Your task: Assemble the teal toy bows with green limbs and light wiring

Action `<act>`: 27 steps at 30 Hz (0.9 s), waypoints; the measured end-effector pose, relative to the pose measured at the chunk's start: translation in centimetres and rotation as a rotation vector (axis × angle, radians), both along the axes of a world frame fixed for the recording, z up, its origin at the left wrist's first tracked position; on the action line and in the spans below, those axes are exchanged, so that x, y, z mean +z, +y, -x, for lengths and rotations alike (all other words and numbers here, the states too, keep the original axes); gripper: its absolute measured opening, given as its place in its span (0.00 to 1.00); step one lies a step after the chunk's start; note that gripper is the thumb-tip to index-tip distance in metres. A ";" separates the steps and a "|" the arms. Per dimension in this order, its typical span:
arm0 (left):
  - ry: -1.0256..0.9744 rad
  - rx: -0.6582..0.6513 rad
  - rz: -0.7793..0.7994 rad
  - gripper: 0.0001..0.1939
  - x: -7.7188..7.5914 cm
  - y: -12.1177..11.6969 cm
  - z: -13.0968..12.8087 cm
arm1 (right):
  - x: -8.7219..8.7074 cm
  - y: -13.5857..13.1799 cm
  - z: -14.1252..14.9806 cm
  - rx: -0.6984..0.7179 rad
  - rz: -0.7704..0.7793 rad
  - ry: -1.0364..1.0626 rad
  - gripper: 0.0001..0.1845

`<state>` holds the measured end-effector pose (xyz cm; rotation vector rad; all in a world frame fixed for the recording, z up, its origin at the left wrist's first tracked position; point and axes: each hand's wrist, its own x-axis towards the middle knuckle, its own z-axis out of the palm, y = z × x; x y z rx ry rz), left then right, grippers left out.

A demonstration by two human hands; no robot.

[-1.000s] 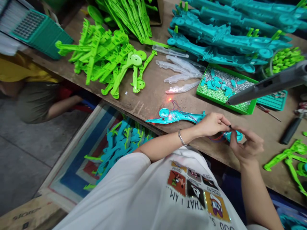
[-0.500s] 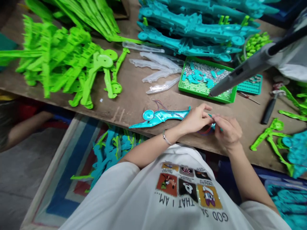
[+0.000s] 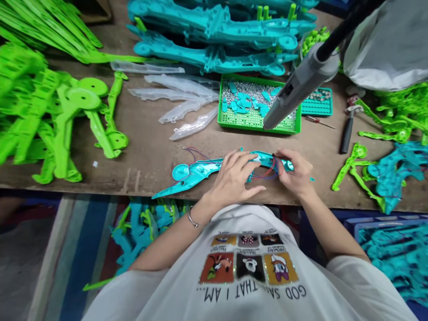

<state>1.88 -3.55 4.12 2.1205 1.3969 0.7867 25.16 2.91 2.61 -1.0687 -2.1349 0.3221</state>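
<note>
A long teal plastic half-shell (image 3: 200, 173) lies along the near edge of the table, its hollow side up, with a round disc near its left end. My left hand (image 3: 234, 176) rests over the middle of this shell, fingers spread and thumb apart. Thin red and blue wires (image 3: 269, 172) loop out of the shell's right part. At that end my right hand (image 3: 297, 173) has thumb and fingers closed on the wires. Its fingertips partly cover the shell there.
Beyond the shell is a green tray (image 3: 259, 127) of screws and small teal pieces, with a grey electric screwdriver (image 3: 294, 84) hanging over it. Clear plastic pieces (image 3: 190, 122), teal shells (image 3: 214, 26), lime-green parts (image 3: 63, 125) and a black-handled tool (image 3: 347, 133) lie around.
My hands, close together at the shell's right end before, are now apart. The left has moved left and spread over the shell's middle. The view has shifted to the right.
</note>
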 end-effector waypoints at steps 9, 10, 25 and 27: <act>-0.012 0.217 -0.210 0.05 -1.4 -2.0 1.6 | -0.2 1.9 1.9 0.193 0.048 -0.124 0.16; -0.009 0.244 -0.213 0.06 -1.4 -2.3 1.7 | -0.3 2.2 1.8 0.186 0.035 -0.132 0.15; 0.245 0.735 0.174 0.07 0.5 -7.6 11.2 | 6.7 0.1 5.4 0.139 -0.007 -0.055 0.16; 0.262 0.726 0.214 0.07 0.1 -7.4 10.7 | 7.1 -0.3 9.6 0.250 0.157 -0.155 0.13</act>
